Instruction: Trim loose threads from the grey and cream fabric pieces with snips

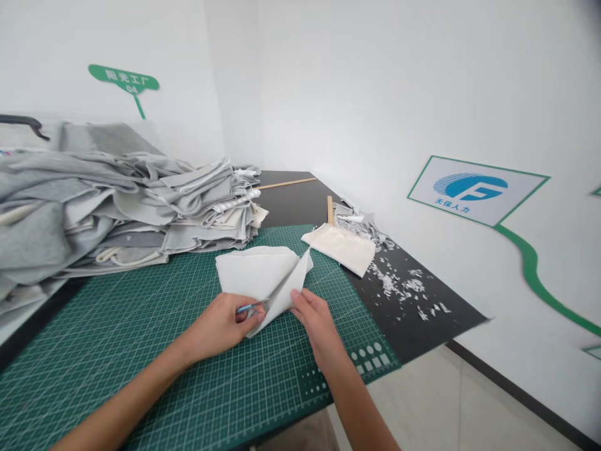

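My left hand is closed around small blue-handled scissors, whose thin metal tip points right, against a folded piece of white cloth. Most of the scissors is hidden by my fingers. On the other side, my right hand pinches the cloth's raised right flap between thumb and fingers. The flap stands up at a slant, leaving a narrow opening between it and the flatter left part. Below both hands lies a green gridded cutting mat.
A tall heap of grey and white cloth pieces fills the left side. Right of the mat lie a folded cream cloth, a short wooden ruler and scattered white scraps. A long wooden strip rests on the black table behind.
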`<move>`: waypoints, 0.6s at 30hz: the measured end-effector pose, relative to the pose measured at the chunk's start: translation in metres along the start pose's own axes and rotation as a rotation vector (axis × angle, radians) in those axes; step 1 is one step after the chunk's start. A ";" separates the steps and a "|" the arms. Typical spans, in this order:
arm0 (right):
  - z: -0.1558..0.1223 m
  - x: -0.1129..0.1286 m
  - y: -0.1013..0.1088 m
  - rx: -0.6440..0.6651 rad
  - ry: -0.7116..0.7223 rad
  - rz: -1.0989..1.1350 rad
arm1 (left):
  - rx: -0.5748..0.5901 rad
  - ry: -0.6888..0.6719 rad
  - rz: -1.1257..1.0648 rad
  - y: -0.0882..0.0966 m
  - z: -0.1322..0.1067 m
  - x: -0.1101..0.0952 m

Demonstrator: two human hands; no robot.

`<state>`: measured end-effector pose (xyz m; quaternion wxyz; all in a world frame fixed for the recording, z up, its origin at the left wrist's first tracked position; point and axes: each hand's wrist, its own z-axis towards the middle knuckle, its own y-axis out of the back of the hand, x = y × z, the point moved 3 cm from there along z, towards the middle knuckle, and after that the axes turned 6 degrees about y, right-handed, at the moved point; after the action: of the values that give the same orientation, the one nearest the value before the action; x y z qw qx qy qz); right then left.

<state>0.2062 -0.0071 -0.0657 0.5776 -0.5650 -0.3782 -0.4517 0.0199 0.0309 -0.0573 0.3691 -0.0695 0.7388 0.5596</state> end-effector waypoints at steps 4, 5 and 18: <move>-0.007 -0.007 -0.003 0.101 0.040 -0.164 | 0.052 -0.021 -0.047 0.003 -0.008 0.015; -0.008 -0.009 -0.003 0.092 0.053 -0.208 | 0.063 -0.028 -0.051 0.003 -0.010 0.020; 0.026 -0.004 -0.023 0.027 0.113 -0.152 | -0.047 -0.155 0.088 0.040 -0.019 0.025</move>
<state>0.1852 0.0206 -0.0602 0.5696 -0.5005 -0.3929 -0.5203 -0.0274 0.0366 -0.0403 0.3985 -0.0019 0.6969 0.5963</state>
